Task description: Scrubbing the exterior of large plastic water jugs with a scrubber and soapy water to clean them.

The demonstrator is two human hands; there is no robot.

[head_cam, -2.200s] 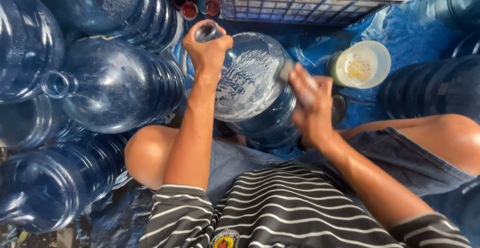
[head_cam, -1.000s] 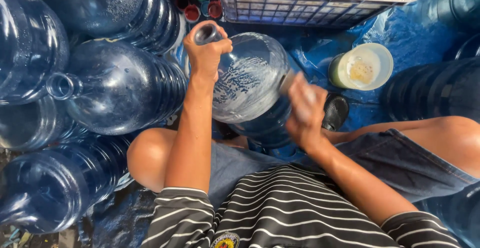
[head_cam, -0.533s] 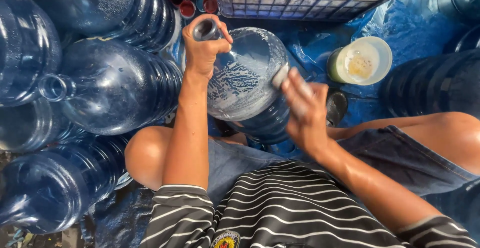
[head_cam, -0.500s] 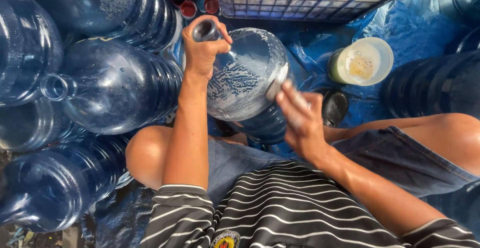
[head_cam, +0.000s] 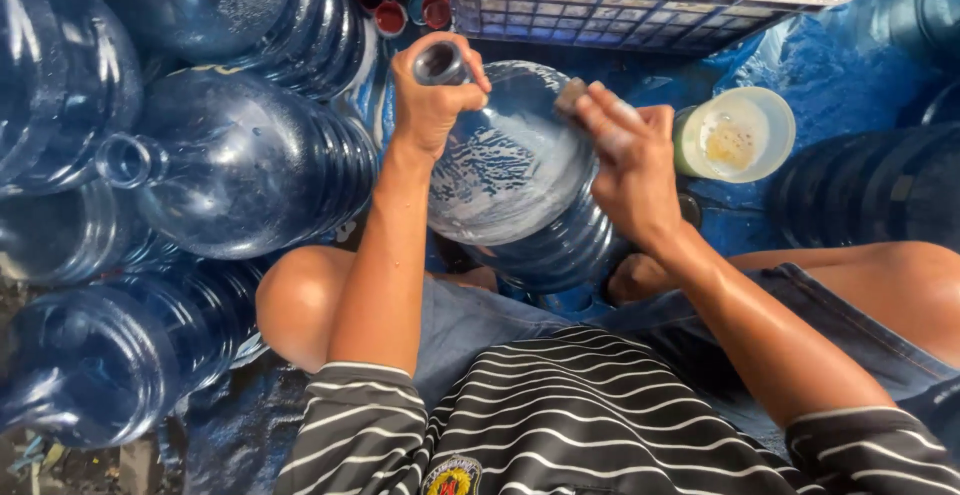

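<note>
A large clear blue water jug [head_cam: 515, 185] lies tilted between my knees, its side streaked with white suds. My left hand [head_cam: 430, 95] is wrapped around the jug's neck just below the open mouth. My right hand [head_cam: 625, 160] presses a small scrubbing pad [head_cam: 570, 95] against the jug's upper right shoulder.
Several empty blue water jugs [head_cam: 230, 165] are stacked on their sides at the left, with more at the right [head_cam: 880, 195]. A white plastic crate [head_cam: 640, 5] stands behind, coloured caps [head_cam: 400, 0] beside it. A small cup of soapy liquid [head_cam: 735, 135] sits on the blue tarp [head_cam: 840, 85].
My right hand has slid the pad up and down over the jug's right side, ending higher near the shoulder. My left hand kept its hold on the neck.
</note>
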